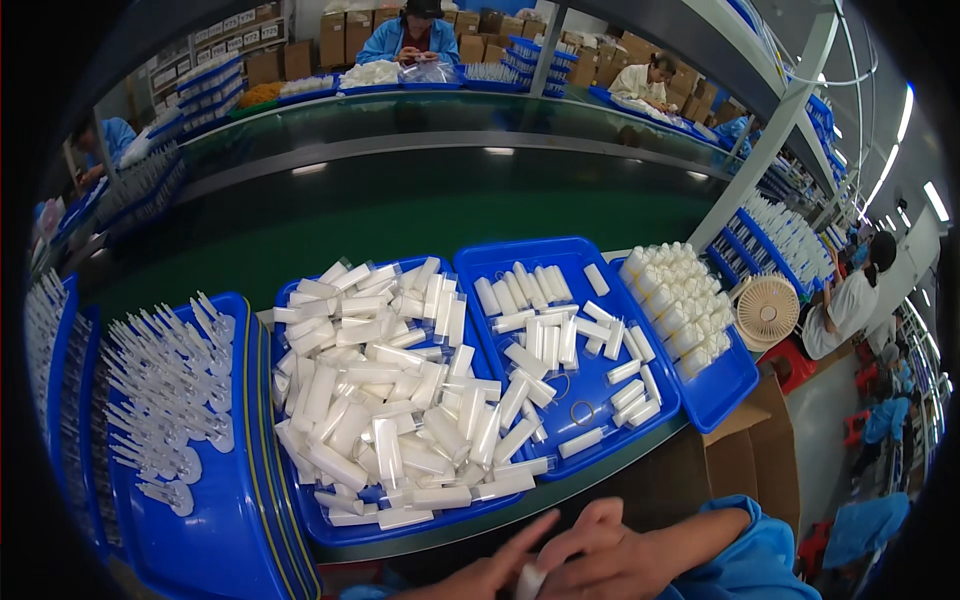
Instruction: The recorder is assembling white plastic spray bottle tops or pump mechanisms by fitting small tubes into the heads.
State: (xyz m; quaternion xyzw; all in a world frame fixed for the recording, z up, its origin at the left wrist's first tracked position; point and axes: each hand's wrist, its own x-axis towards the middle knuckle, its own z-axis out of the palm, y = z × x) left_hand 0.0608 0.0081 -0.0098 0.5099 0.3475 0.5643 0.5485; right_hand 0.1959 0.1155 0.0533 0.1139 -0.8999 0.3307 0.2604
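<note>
At the bottom edge my hands meet over a small white piece (530, 581), mostly hidden by fingers and cut off by the picture's edge. My right hand (612, 556) is closed on it, fingers bent. Pointing up beside it, a stretched finger of my left hand (478, 577) is blurred; its other fingers are hidden. Just beyond lies a blue tray (350, 532) heaped with white cylinders in clear sleeves (385, 450). Right of that, another blue tray (655, 420) holds more sleeved cylinders (550, 342), loosely arranged, and a thin ring (582, 411).
Stacked blue trays (190, 545) at left carry white stemmed parts (170, 385). A tray of white bottle-like parts (680, 300) stands at right, near a small round fan (767, 311) and an open cardboard box (760, 440). Beyond runs a green conveyor belt (400, 205); several people work across it.
</note>
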